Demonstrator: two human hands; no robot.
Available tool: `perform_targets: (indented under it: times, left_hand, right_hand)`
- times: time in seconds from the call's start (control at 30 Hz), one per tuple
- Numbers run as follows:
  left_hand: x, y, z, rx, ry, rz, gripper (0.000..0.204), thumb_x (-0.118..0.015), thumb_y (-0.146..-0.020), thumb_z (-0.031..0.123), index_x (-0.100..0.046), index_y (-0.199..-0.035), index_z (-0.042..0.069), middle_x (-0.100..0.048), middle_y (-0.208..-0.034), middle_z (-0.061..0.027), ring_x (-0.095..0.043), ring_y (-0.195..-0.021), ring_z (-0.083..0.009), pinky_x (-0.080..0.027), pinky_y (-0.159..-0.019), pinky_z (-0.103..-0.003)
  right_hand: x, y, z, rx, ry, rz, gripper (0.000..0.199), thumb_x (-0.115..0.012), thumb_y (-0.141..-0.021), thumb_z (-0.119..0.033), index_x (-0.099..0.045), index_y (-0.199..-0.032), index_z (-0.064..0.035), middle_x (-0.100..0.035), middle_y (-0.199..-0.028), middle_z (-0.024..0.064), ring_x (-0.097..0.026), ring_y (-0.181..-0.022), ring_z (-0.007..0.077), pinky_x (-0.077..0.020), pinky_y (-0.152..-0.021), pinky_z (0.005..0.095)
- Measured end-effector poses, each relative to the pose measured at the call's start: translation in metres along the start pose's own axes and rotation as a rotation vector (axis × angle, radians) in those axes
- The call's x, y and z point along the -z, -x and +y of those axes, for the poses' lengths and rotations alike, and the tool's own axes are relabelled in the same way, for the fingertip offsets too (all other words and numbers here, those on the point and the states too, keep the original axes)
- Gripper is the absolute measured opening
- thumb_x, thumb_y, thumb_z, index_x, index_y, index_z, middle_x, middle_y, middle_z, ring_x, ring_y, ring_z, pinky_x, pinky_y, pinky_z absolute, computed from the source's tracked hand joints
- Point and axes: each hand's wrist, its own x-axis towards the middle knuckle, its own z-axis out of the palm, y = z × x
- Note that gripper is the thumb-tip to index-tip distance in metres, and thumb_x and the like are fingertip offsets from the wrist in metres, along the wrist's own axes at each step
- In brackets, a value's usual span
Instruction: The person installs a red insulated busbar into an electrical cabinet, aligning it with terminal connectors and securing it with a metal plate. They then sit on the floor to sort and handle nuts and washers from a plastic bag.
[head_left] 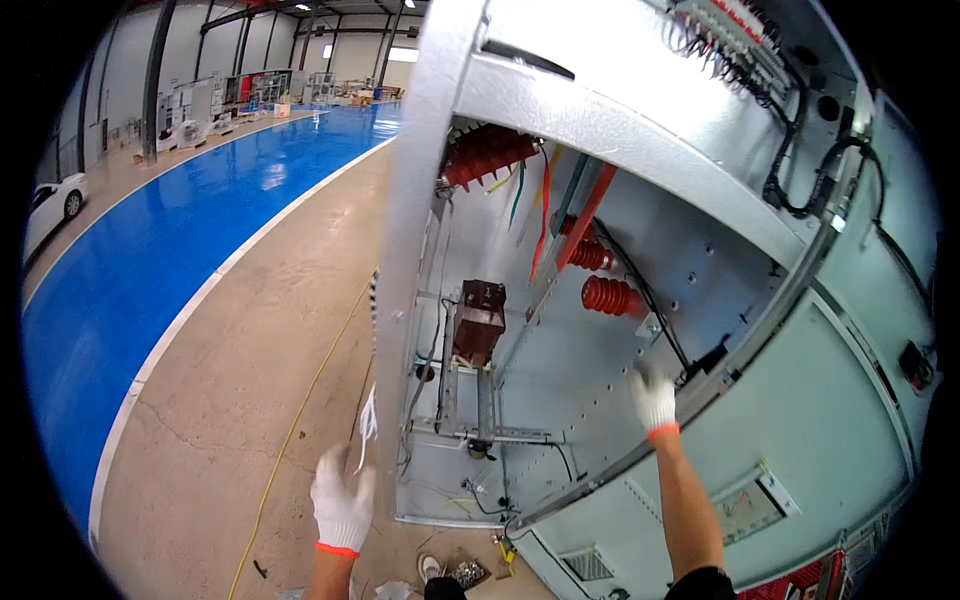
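My left hand (342, 508), in a white glove with an orange cuff, is low beside the cabinet's left edge. Its thumb stands apart from the fingers. A white strip bundle (368, 428) hangs just above it, one thin end reaching toward the gap; whether they touch is unclear. My right hand (655, 402), gloved the same way, is at the right edge of the open metal cabinet (600, 120). Its fingers are smeared by motion, near black cables (660, 318) and a dark fitting (708, 358). Inside are red ribbed insulators (610, 296) and a dark brown block-shaped unit (480, 320).
A pale green door panel (800, 400) spans the right side. Wiring and terminals (735, 40) fill the upper compartment. A yellow cable (300, 415) crosses the floor. Small hardware (468, 573) lies in a tray near my feet. A blue floor lane (200, 230) and white car (55, 208) are left.
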Motion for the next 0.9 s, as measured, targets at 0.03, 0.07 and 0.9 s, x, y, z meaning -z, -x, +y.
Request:
perform_targets:
  times: [0.03,0.07,0.9]
  left_hand:
    - [-0.010,-0.019,0.030,-0.142,0.006,0.150,0.082,-0.076,-0.080,0.015,-0.034,-0.149,-0.001,-0.047,-0.140,-0.0262,-0.047,-0.129,-0.0469,-0.039,-0.109,-0.049]
    - [-0.025,-0.039,0.055,-0.195,0.004,0.234,0.081,-0.075,-0.082,0.015,-0.034,-0.149,-0.003,-0.048,-0.141,-0.0265,-0.048,-0.129,-0.0442,-0.040,-0.109,-0.048]
    - [-0.141,-0.142,0.050,-0.059,0.057,0.878,0.049,-0.066,-0.074,0.001,-0.051,-0.121,-0.001,-0.058,-0.101,-0.0131,-0.055,-0.089,-0.0230,-0.046,-0.081,-0.033]
  right_hand:
    - [-0.004,-0.013,0.007,0.003,0.012,0.011,0.074,-0.061,-0.091,-0.043,-0.037,-0.153,-0.0116,-0.062,-0.131,0.0217,-0.060,-0.119,0.0374,-0.0460,-0.103,0.0426]
    - [-0.015,-0.057,0.011,0.082,0.016,0.121,0.058,-0.060,-0.090,-0.040,-0.054,-0.136,-0.0051,-0.066,-0.121,0.0220,-0.062,-0.112,0.0400,-0.0482,-0.098,0.0429]
    - [-0.134,-0.273,0.023,0.050,-0.338,-0.186,0.020,-0.067,-0.083,-0.012,-0.061,-0.101,-0.0045,-0.067,-0.089,0.0079,-0.065,-0.086,0.0229,-0.0508,-0.081,0.0378]
